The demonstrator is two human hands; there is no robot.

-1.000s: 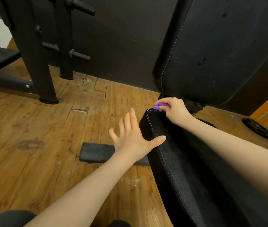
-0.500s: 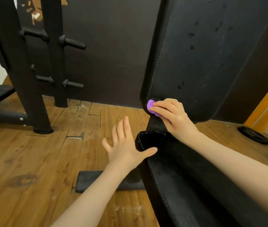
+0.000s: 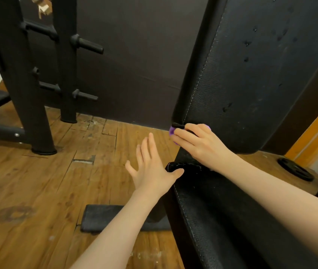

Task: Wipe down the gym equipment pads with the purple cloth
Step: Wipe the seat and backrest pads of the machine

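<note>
Cloth, purple and bunched under my curled right hand, sits at the back pad's bottom corner, the pad's length running up and away, while my left hand hovers spread beside the seat pad.

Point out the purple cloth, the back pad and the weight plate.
purple cloth [image 3: 171, 130]: head view, left edge showing past the fingers.
back pad [image 3: 251, 78]: head view, middle of its face.
weight plate [image 3: 295, 169]: head view, top face.

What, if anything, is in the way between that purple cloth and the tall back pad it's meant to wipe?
Nothing visible. The right hand already holds the purple cloth at the lower corner of the back pad, whose face above is bare. The left hand is open beside the seat pad, off to the side.
</note>
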